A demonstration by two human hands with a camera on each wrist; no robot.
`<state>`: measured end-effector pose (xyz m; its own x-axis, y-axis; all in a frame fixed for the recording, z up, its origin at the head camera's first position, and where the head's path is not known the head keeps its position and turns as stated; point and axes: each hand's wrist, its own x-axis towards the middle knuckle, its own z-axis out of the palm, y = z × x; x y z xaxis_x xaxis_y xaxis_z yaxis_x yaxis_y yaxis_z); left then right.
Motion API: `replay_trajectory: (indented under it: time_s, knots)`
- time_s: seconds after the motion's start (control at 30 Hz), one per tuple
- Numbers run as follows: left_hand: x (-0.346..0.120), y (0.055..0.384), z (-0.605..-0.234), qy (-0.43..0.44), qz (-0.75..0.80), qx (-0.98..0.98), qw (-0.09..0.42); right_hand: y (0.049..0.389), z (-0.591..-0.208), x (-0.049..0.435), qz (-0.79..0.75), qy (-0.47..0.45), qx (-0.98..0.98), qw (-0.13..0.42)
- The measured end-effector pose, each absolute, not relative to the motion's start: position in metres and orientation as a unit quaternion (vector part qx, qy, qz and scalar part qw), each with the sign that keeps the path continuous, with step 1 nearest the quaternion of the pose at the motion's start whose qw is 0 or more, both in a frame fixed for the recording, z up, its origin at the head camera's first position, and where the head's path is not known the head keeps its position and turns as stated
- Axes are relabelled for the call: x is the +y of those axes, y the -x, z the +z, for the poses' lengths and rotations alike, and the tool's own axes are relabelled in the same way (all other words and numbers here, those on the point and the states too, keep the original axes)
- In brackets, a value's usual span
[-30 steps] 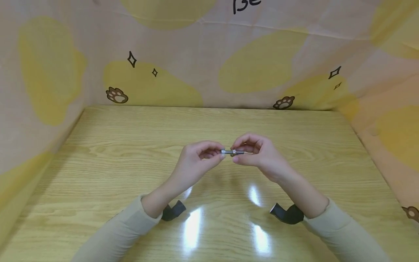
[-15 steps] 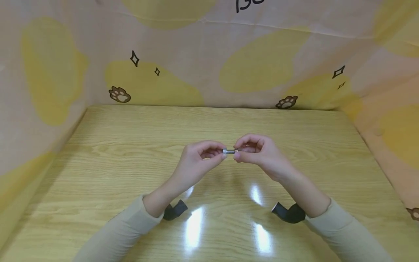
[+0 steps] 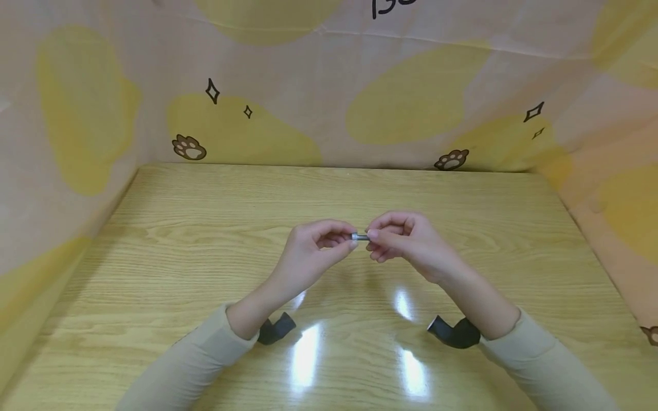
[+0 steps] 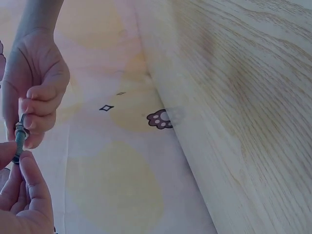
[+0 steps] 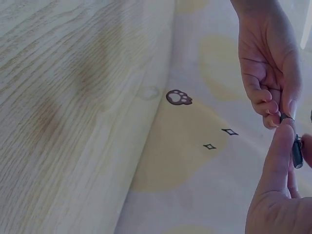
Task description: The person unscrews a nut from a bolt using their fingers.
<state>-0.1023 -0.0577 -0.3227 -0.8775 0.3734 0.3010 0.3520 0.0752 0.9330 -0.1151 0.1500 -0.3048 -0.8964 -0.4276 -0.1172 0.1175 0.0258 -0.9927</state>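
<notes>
A metal bolt (image 3: 362, 237) is held level between both hands above the table, its cylindrical head toward the left. My left hand (image 3: 315, 246) pinches the head between thumb and fingers. On the threaded shank sits a nut (image 4: 20, 127), seen in the left wrist view. My right hand (image 3: 408, 238) has its thumb and fingers round the nut; from the head camera the thumb covers it and the far end of the shank. That free end, the bolt tip (image 5: 297, 158), pokes out past the right fingers in the right wrist view.
Beneath the hands lies a wood-grain table (image 3: 216, 257) with bright light reflections near its front. Patterned cloth (image 3: 329, 85) walls it in at the back and both sides. Black curved wrist mounts (image 3: 454, 334) stick inward from the sleeves.
The right thumb has moved from below the bolt up over the nut, hiding the nut and shank end from the head view. The left hand keeps its pinch on the head, nearly still.
</notes>
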Motion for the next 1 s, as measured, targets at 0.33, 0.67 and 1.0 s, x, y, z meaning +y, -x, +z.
replay_trajectory:
  time_s: [0.33,0.67,1.0]
  knots:
    - [-0.0582,0.1019,-0.3214,-0.246,0.628,0.738,0.007,0.1142,-0.3032,0.1524,-0.681,0.127,0.699,0.176]
    - [-0.0572,0.1024,-0.3197,-0.245,0.628,0.739,0.003,0.1159,-0.3033,0.153,-0.684,0.113,0.699,0.175]
    - [-0.0571,0.1024,-0.3195,-0.233,0.627,0.743,0.01,0.1157,-0.3012,0.1548,-0.681,0.116,0.703,0.169]
